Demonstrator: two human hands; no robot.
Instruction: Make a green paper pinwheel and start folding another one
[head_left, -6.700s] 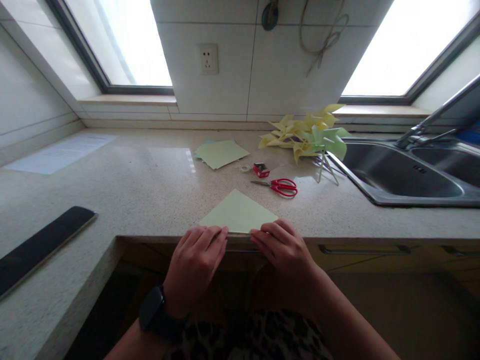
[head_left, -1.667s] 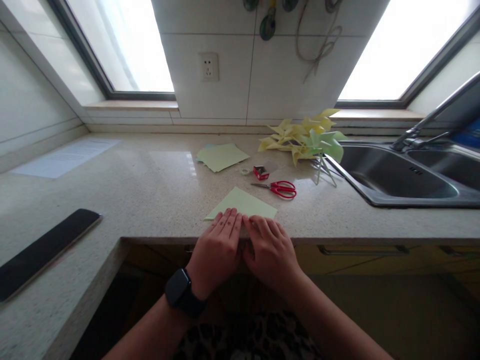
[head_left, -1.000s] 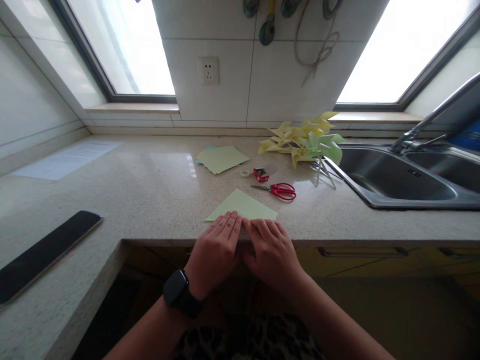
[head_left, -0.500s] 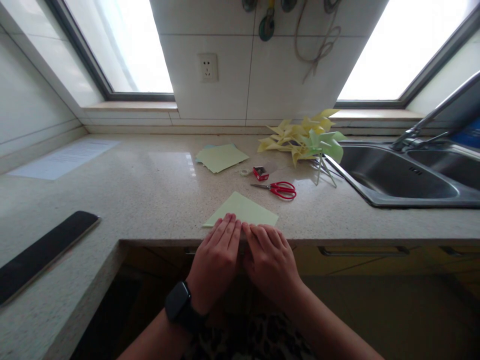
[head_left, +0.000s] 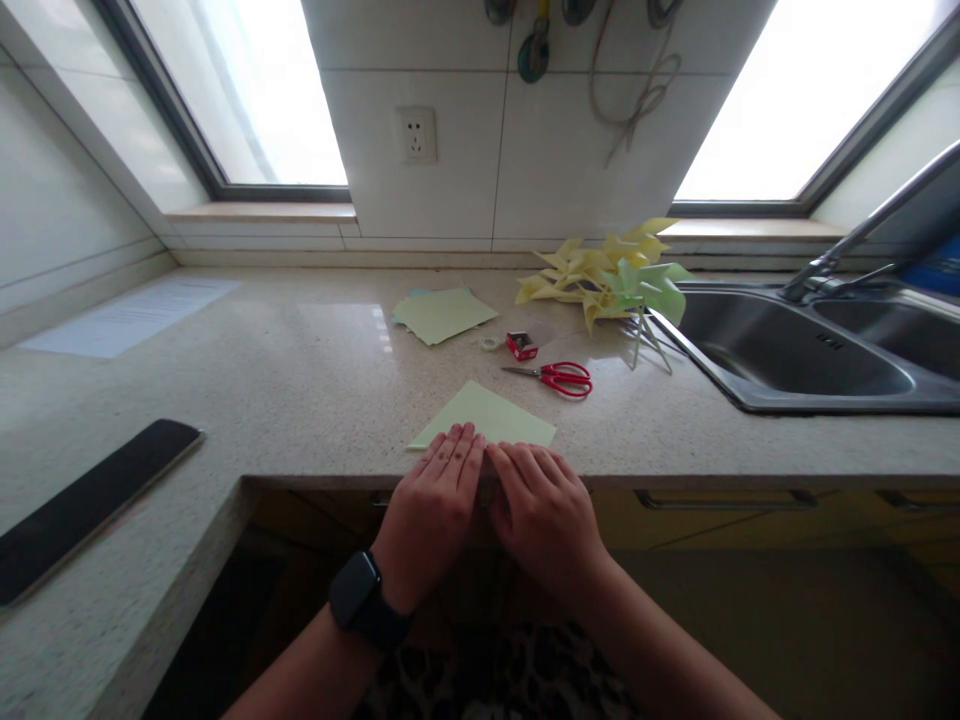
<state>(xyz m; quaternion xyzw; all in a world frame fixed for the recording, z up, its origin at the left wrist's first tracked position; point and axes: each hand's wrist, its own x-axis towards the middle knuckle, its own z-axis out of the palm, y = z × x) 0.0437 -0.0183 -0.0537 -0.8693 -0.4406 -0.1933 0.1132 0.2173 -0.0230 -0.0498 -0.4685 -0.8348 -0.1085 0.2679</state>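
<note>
A folded sheet of pale green paper [head_left: 487, 410] lies at the counter's front edge, its near edge under my fingers. My left hand [head_left: 439, 490], with a black watch [head_left: 356, 590] on its wrist, rests outstretched fingers flat on the paper. Beside it, my right hand [head_left: 544, 500] lays its slightly bent fingers along the same edge. The index fingers nearly meet in the middle; the thumbs are mostly hidden below. Beyond the paper lie red-handled scissors [head_left: 559, 378], a small red box [head_left: 521, 346] and a little white roll [head_left: 490, 344].
Behind lies a stack of coloured paper sheets [head_left: 446, 315]. Yellow pinwheels [head_left: 592, 270] and a green pinwheel [head_left: 649, 285] rest beside the steel sink [head_left: 795, 350]. A long black object [head_left: 97, 500] and a printed sheet [head_left: 135, 315] are on the left.
Both hands stay on the paper's near edge and have barely shifted. The paper and the other things keep their places.
</note>
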